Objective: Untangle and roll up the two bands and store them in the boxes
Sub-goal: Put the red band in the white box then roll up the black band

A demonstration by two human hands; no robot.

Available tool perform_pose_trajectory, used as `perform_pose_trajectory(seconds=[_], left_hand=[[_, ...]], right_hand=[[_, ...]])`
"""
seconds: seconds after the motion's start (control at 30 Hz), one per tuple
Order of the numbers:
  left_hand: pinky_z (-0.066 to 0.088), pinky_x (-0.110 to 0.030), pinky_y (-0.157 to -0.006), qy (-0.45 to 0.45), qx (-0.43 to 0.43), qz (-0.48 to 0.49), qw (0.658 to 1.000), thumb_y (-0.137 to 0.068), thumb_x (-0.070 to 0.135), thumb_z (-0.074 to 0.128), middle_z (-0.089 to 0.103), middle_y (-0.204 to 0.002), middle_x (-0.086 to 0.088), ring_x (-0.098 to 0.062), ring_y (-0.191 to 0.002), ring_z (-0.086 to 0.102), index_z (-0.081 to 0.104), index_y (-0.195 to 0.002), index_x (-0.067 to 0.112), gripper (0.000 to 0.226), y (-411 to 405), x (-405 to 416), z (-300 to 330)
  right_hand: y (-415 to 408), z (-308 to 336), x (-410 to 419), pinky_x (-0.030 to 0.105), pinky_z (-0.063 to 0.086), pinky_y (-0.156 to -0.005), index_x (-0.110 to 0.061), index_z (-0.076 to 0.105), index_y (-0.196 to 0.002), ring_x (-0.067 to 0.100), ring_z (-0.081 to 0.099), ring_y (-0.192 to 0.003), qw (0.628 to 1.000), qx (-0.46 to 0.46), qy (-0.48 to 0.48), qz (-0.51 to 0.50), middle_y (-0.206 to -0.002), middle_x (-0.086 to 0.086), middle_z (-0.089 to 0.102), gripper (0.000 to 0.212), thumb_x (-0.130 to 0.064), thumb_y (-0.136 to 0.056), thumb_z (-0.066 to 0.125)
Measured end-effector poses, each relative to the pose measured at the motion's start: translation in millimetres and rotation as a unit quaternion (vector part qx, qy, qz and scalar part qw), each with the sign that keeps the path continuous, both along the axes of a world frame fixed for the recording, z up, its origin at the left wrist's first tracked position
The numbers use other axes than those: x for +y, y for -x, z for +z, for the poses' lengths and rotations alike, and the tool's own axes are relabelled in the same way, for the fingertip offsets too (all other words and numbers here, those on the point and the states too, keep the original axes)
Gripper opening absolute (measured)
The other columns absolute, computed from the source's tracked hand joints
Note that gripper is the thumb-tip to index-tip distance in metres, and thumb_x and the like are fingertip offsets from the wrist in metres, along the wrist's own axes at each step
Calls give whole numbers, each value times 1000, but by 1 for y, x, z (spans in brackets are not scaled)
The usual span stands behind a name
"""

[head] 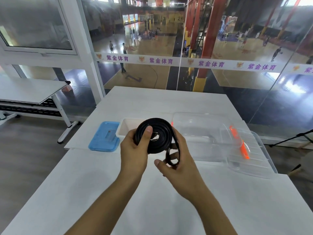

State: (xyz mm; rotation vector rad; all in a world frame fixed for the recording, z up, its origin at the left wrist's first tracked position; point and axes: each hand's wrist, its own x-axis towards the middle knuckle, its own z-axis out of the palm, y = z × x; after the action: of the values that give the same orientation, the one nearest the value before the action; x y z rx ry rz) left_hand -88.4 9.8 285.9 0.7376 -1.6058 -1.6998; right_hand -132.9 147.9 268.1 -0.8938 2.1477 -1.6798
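Note:
A black band (159, 133) is wound into a flat coil that I hold up above the white table (118, 192). My left hand (135, 150) pinches the coil, thumb pressed on its face. My right hand (176, 160) holds the band's loose end, which loops around its fingers below the coil. Behind the coil stands a small white box (126, 127), open. To the right sits a large clear plastic box (203, 133) with an orange band (240, 145) seen through its wall.
A blue lid (105, 137) lies flat left of the white box. A clear lid (259, 155) leans by the clear box near the table's right edge. A glass wall stands behind the table. Another white table (30, 90) is at the left.

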Motion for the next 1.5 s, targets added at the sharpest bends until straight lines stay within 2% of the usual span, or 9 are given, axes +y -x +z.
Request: perform_pose_trajectory(seconds=[0.13,0.3,0.5,0.7,0.97,1.1,1.2,1.3,1.5], left_hand=[[59,-43,-95,-11,-10,12,1000,-91,47,69,79,-97,6,-9,-97,75,71,-106,23,28,-3,-2,-18],[59,-47,-95,-44,-59,1,997,-86,67,60,76,-106,3,-19,-103,73,64,-116,23,54,-6,-1,-54],[56,-44,-101,-69,-97,-89,989,-104,50,43,70,-120,7,-13,-110,70,56,-131,27,37,11,27,-78],[58,-24,-88,-80,-112,-178,974,-109,36,36,69,-122,3,-11,-110,69,52,-135,27,32,60,58,-90],[56,-14,-72,-1,-243,-219,945,-105,42,42,62,-124,4,-9,-101,67,55,-126,32,26,158,86,-117],[61,-22,-78,-1,-261,-187,947,-102,37,53,67,-117,-1,-10,-88,73,64,-121,25,25,209,86,-130],[62,-35,-86,3,-274,-143,951,-95,33,67,70,-108,7,-9,-77,77,51,-131,33,39,247,79,-142],[63,-41,-85,14,-293,-128,947,-90,30,74,73,-99,6,-11,-73,77,52,-115,29,33,285,66,-159],[62,-41,-82,7,-327,-149,933,-92,24,70,78,-92,-7,-20,-72,78,52,-106,18,24,368,41,-198]], right_hand=[[-22,-22,-22,16,54,-83,-52,18,-157,5,62,-111,998,-33,20,-42,-141,-31,48,85,-21,-97,69],[-28,-36,-31,5,40,-93,-55,22,-155,-13,48,-126,989,-104,-3,-107,-144,-28,38,57,-34,-108,46],[-15,-47,-25,35,37,-120,-58,11,-157,1,43,-142,974,-152,-11,-168,-155,-21,43,64,-50,-105,46],[56,-56,5,20,50,-93,-42,46,-142,-5,61,-114,957,-150,-4,-250,-122,-24,65,44,-38,-100,61],[182,-88,46,7,45,-71,-37,50,-139,-8,60,-104,949,-187,-43,-252,-115,-22,63,41,-26,-100,61],[235,-115,51,6,47,-67,-32,49,-136,-2,64,-99,945,-207,-67,-244,-107,-21,63,36,-23,-102,59],[273,-131,48,9,46,-55,-30,42,-128,0,62,-83,937,-238,-90,-242,-97,-14,61,32,-22,-102,59],[317,-147,39,10,42,-49,-23,42,-126,2,57,-73,933,-247,-126,-230,-91,-11,59,28,-21,-102,58],[409,-192,14,18,41,-65,-12,48,-138,10,54,-84,936,-197,-213,-197,-133,7,46,40,-25,-102,59]])
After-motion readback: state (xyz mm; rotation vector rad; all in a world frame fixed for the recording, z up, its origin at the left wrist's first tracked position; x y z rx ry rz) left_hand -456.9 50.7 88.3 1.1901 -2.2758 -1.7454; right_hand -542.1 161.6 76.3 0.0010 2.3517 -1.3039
